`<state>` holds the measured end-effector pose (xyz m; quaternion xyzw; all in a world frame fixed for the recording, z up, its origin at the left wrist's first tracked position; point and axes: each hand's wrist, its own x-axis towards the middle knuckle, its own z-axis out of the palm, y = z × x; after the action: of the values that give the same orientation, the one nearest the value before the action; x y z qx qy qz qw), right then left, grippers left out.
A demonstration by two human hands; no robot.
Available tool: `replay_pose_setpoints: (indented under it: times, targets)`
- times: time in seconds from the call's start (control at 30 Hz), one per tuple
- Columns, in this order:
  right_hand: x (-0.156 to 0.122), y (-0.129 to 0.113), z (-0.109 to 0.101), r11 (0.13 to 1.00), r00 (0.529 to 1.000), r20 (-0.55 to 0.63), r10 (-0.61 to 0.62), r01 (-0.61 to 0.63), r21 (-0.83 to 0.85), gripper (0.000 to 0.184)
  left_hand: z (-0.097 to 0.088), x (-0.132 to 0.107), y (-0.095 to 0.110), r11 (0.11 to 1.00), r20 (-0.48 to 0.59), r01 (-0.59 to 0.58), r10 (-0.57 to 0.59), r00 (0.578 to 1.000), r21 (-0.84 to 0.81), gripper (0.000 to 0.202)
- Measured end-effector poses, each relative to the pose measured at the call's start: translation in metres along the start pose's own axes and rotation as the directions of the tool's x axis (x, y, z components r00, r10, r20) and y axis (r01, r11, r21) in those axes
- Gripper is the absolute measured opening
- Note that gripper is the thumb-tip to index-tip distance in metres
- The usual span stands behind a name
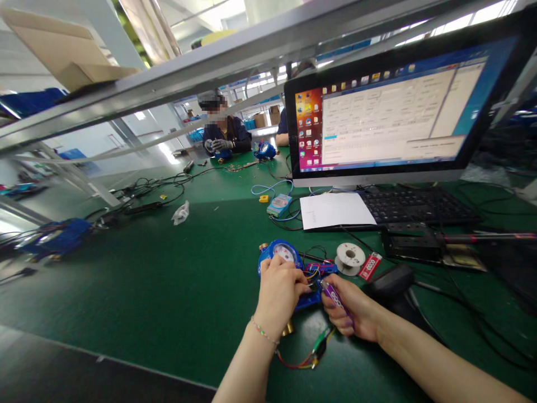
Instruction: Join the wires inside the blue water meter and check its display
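A blue water meter [265, 258] with a round dial and brass ends lies on the green table. Its side compartment is open and coloured wires [312, 273] show there. My left hand [282, 282] lies over the meter, its fingertips closed at the wires; what they pinch is too small to make out. Wrapped in my right hand [356, 308] is a purple lighter [335, 299], its metal top pointing at the wires beside the left fingertips. No flame can be seen. Below the meter, leads with green and black alligator clips [321, 341] rest on the table.
A white spool [350, 257] and a red-white packet [370, 266] lie behind my right hand, near a black scanner [392, 282]. Farther back are paper [335, 211], a keyboard [415, 204] and a monitor [390, 117]. A gloved co-worker [226, 131] sits across the table.
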<state>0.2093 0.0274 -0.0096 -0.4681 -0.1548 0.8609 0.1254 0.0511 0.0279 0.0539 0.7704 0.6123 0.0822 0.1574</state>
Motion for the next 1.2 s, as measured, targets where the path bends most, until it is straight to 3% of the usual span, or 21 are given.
replay_pose_setpoints:
  times: [0.63,1.2]
  targets:
    - [0.0031,0.0023,-0.001,0.998,0.999,0.022,-0.023,0.022,0.061,0.053,0.0013,0.0,-0.002,1.0,-0.022,-0.017,0.017,1.0,0.013,0.018]
    - [0.0009,0.0046,0.0001,0.999,0.999,0.026,-0.027,0.027,0.019,0.052,0.0051,-0.0015,-0.0048,0.999,-0.042,-0.036,0.037,0.998,0.02,0.022]
